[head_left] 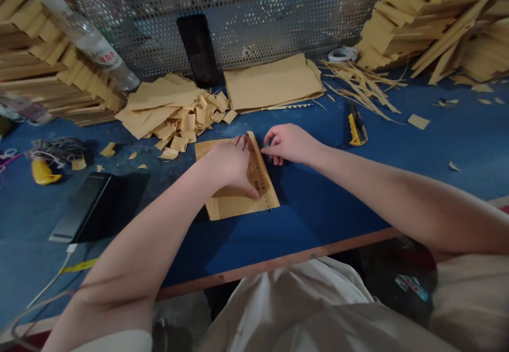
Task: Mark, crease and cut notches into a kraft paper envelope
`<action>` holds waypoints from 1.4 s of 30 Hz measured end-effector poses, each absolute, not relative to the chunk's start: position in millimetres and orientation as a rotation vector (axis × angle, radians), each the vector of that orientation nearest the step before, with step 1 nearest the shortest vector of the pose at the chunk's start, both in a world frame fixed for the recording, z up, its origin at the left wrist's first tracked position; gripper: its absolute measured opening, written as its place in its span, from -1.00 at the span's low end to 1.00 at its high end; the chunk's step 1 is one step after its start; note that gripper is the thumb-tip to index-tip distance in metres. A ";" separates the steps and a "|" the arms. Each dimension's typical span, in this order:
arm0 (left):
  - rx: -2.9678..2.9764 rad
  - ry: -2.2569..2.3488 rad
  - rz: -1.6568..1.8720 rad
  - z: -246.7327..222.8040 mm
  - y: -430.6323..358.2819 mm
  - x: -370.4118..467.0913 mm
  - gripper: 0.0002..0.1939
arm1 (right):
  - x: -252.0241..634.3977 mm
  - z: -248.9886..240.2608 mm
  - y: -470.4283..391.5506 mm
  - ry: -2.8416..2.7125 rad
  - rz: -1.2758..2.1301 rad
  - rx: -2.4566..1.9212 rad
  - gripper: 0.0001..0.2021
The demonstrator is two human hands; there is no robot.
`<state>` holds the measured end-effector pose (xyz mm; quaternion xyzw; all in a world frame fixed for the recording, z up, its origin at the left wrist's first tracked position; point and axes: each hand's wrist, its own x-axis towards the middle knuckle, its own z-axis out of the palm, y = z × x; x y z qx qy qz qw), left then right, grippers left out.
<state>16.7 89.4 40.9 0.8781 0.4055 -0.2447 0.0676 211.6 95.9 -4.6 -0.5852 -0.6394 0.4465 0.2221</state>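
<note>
A brown paper envelope (222, 207) lies slightly tilted near the table's front edge, with a narrow strip along its right side standing out from the rest. On it rests a clear ruler (261, 181) with dark markings, whose lower end pokes past the paper. My left hand (231, 164) holds the ruler down, thumb towards me and fingers at the far end, covering much of both. Just right of the paper's edge is my right hand (287, 142), its fingers curled in with thumb and forefinger close together. What they hold, if anything, is too small to make out.
Behind lie small paper scraps (189, 121), flat paper sheets (274, 81) and thin paper strips (368, 84). A yellow cutter (357, 126) is to the right. A black phone (199, 50) leans on the perforated panel. At left are a bottle (97, 50) and a cabled power bank (85, 206).
</note>
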 end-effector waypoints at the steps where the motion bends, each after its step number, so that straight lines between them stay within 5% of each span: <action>1: 2.653 1.214 -0.729 41.3 89.1 16.8 0.46 | 208.9 -4.6 97.6 -1.760 1.219 -1.613 -0.79; 9: 2.708 1.159 -0.636 39.7 88.1 12.5 0.41 | 191.3 1.0 102.6 -1.761 1.022 -1.639 -0.75; 24: 2.741 1.152 -0.682 43.8 85.9 15.3 -0.08 | 173.8 -2.0 131.6 -1.807 0.814 -1.646 -0.80; 30: 2.722 1.150 -0.730 45.4 85.6 16.5 -0.03 | 172.0 -2.5 137.7 -1.841 0.802 -1.646 -0.76; 36: 2.659 1.212 -0.728 44.9 84.6 16.6 0.43 | 175.4 -2.3 142.4 -1.872 0.710 -1.660 -0.77; 42: 2.698 1.183 -0.707 46.5 84.8 16.5 0.23 | 176.5 -2.7 135.4 -1.859 0.712 -1.684 -0.78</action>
